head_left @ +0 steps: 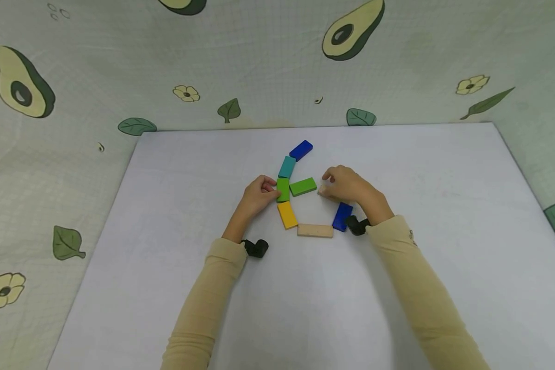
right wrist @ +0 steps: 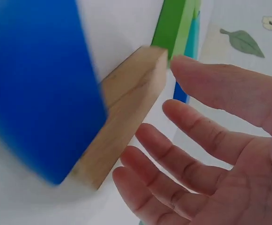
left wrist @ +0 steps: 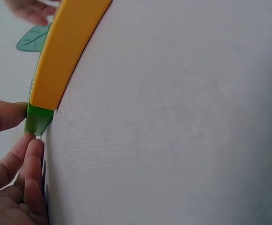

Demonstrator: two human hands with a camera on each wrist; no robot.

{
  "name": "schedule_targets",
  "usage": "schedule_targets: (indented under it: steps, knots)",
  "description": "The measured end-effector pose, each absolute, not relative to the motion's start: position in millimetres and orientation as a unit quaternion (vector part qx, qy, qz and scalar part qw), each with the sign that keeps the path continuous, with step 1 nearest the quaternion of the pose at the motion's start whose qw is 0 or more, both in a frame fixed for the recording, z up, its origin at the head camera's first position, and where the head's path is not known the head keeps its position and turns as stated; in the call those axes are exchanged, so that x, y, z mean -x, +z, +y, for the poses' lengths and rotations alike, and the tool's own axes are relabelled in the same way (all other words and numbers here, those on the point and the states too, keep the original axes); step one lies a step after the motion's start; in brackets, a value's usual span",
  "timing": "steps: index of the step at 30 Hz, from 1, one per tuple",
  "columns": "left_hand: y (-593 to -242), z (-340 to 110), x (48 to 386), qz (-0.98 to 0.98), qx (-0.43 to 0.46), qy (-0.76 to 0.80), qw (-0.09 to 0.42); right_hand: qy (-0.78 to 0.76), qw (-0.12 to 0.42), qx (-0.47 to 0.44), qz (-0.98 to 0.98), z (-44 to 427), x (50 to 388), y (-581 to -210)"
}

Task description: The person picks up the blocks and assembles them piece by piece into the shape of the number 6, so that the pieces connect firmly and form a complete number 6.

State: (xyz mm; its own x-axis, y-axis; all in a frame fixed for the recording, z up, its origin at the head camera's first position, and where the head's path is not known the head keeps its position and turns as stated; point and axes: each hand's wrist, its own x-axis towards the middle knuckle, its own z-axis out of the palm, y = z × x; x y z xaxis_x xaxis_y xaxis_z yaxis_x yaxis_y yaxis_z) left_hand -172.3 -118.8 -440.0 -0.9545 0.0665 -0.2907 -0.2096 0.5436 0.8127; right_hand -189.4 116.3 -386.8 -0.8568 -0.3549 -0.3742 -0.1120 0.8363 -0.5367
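In the head view my left hand (head_left: 257, 196) is at the left side of an upright-lying green block (head_left: 283, 189). Thumb and index finger pinch this green block (left wrist: 39, 121) in the left wrist view. A yellow block (head_left: 288, 215) meets its near end. My right hand (head_left: 344, 185) hovers over a plain wooden block (head_left: 322, 191), which it partly covers. Seen from the right wrist, the loosely spread fingers lie beside the wooden block (right wrist: 126, 108), with nothing gripped. A second green block (head_left: 303, 187) lies between the hands.
Beyond the left hand lie a teal block (head_left: 287, 167) and a dark blue block (head_left: 301, 150). Another plain wooden block (head_left: 315, 230) and a blue block (head_left: 342, 217) close the near side of the loop. All rest on a white table (head_left: 134, 267); patterned cloth (head_left: 268, 61) hangs behind it.
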Motion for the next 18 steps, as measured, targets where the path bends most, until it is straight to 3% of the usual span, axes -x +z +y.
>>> schedule_targets:
  steps: [18]
  knots:
    - [-439, -119, 172, 0.869, 0.044, 0.470, 0.146, -0.281, 0.243, 0.113, 0.921, 140, 186, -404]
